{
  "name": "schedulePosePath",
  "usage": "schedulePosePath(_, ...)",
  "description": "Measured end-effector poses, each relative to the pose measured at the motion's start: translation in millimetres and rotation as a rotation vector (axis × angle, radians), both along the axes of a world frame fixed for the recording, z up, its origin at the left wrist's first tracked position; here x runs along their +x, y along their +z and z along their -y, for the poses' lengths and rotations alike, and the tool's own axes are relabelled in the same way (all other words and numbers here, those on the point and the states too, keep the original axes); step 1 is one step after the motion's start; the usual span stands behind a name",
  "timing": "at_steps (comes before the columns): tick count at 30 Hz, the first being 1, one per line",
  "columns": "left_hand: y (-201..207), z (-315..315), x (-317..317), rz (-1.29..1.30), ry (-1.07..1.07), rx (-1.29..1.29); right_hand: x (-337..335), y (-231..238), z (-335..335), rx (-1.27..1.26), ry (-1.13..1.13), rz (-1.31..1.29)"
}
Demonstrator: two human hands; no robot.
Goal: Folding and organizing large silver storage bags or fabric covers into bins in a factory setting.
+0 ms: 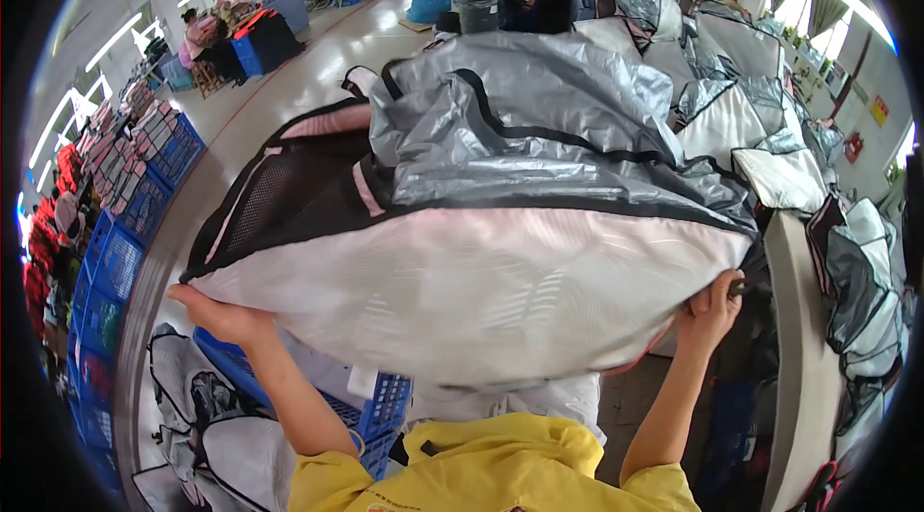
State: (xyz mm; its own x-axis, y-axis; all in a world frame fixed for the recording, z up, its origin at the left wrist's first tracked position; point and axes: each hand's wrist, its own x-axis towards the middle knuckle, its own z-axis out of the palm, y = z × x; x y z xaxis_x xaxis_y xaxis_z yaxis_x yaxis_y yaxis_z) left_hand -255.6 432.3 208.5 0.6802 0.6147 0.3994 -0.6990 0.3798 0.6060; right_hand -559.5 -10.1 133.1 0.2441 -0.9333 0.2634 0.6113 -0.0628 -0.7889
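Note:
A large sewn fabric piece is stretched out in front of me. Its near panel is pale pinkish-white, edged with black binding. Behind that panel lie crumpled silver fabric and a black mesh part. My left hand grips the piece's left corner, thumb along the edge, most fingers hidden behind the cloth. At the right corner, my right hand is closed on the same piece. A small dark bit shows by its fingers; I cannot make out what it is.
Similar silver and white pieces are heaped at the far right, with more hanging over a pale board. Below left stand a blue crate and folded pieces. Blue crates line the left side; people sit farther back.

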Motion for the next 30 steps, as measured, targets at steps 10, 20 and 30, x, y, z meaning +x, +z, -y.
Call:
schedulePosePath(10, -284, -22, 56, -0.589, -0.205, 1.029, 29, -256, -5, 0.281, -0.010, -0.397)
schedulePosePath(20, -180, 61, 15, -0.025, 0.080, 1.424, -20, -228, -12, 0.443, -0.086, -0.625)
schedulePosePath(30, -220, 110, 1, 0.217, 0.212, 1.768, -18, -4, -129, 0.221, 0.538, -0.004)
